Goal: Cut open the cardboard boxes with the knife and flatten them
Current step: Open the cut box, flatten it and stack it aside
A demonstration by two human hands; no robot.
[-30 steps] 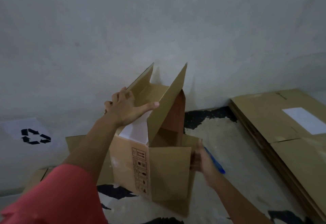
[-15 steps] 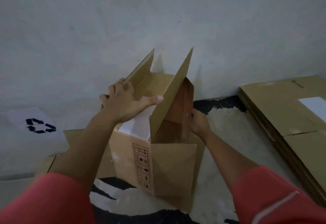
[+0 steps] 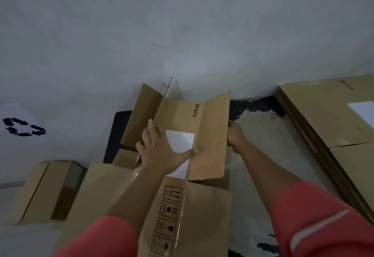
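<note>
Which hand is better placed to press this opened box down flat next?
Left, probably. The left hand lies spread on the upper panel of the box, partly over its white label, ready to push down. The right hand only grips the right edge from the side, better for steadying.

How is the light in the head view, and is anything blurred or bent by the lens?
Head view: dim, even light, no glare; the cardboard box casts a faint shadow on the wall; the left hand and box print look fairly sharp; the wide lens skews the flattened stack.
</note>
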